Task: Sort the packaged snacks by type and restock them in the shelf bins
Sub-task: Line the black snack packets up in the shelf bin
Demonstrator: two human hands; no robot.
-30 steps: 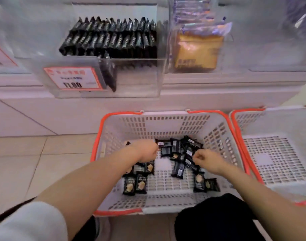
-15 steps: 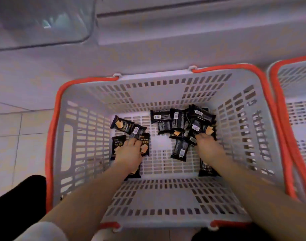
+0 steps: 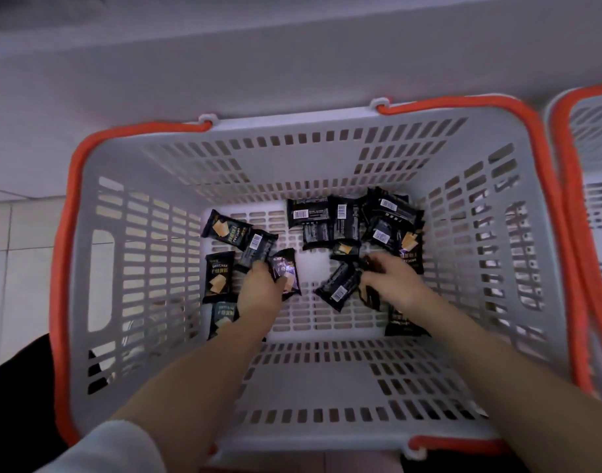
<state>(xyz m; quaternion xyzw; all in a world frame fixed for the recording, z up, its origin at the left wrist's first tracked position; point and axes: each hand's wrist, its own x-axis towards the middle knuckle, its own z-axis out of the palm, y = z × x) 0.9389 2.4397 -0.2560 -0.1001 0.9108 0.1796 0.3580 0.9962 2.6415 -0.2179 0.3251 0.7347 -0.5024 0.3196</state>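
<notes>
Reaching to the basket [image 3: 149,213] floor where the snack packets [image 3: 340,221] lie loose toward its far edge, my left hand [image 3: 260,290] pinches one packet [image 3: 286,273] while my right hand [image 3: 390,279] seems to gather another [image 3: 339,285] for sorting.

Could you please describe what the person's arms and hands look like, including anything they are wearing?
Both hands, the left hand and the right hand, are bare, with no gloves, rings or watch visible. Both forearms are bare too. A white pushed-up fabric sleeve covers the left arm near the elbow; no sleeve shows on the right arm.
</notes>
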